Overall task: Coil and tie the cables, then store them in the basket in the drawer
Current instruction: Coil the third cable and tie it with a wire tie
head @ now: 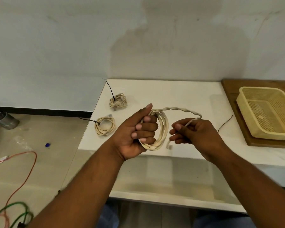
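At frame centre the left hand [138, 129] grips the cream cable [163, 129] coil, its four fingers curled through the loops and the thumb lying along the top. Just right of it, the right hand [192, 135] pinches the cable's loose tail between thumb and fingertips, with the plug hanging below. Two tied coils [118, 101] lie on the white table [179, 94] at centre left, and the basket [243, 102] sits at the right edge

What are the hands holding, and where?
The left hand grips the cream cable by its coiled loops; the right hand pinches its loose tail.
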